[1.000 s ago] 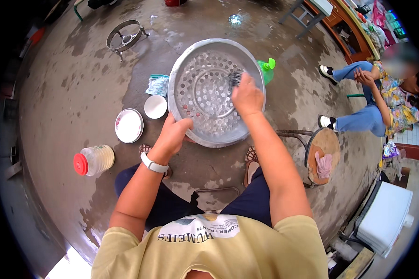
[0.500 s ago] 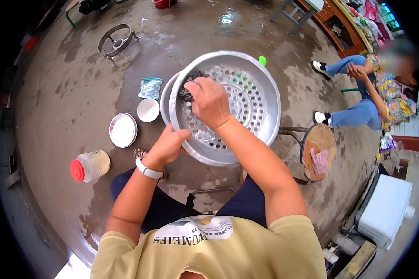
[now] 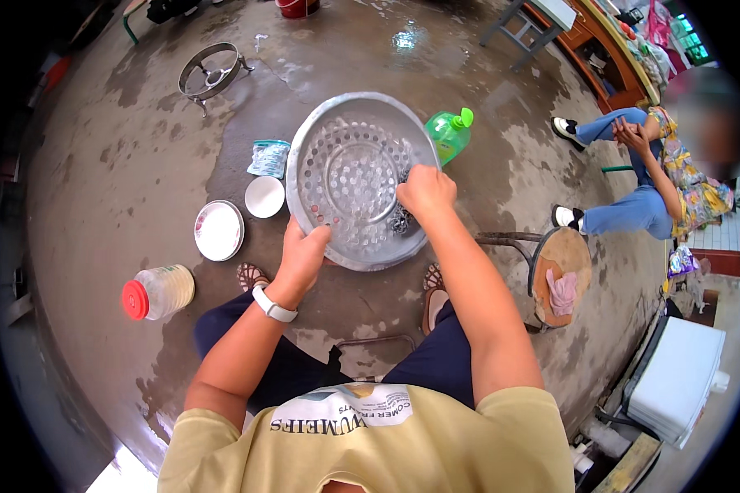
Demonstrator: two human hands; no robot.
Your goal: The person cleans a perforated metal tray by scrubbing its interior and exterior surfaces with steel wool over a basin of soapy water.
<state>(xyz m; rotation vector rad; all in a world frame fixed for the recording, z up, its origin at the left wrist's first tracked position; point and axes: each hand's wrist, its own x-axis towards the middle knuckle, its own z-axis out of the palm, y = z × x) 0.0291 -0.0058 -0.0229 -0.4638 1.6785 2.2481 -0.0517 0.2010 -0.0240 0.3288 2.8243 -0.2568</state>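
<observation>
A round metal steamer tray (image 3: 355, 177) with a perforated base is held up in front of me over the floor. My left hand (image 3: 304, 253) is closed on its rim at the lower left, thumb on the inner side. My right hand (image 3: 428, 194) is closed in a fist at the tray's right inner wall. Out of that fist sticks a dark steel wool scrubber (image 3: 401, 220), pressed against the metal. Just past the right rim stands a green pump bottle (image 3: 447, 138), partly hidden by the tray.
Left of the tray are a white bowl (image 3: 265, 197), stacked plates (image 3: 219, 231), a blue-white packet (image 3: 269, 158) and a red-lidded jar (image 3: 166, 292). A metal ring stand (image 3: 210, 76) is farther off. A stool with a pink cloth (image 3: 561, 292) and a seated person are at right.
My right hand and the scrubber have moved from the tray's upper left side to its right side. The tray has shifted left and tilted, uncovering the green bottle.
</observation>
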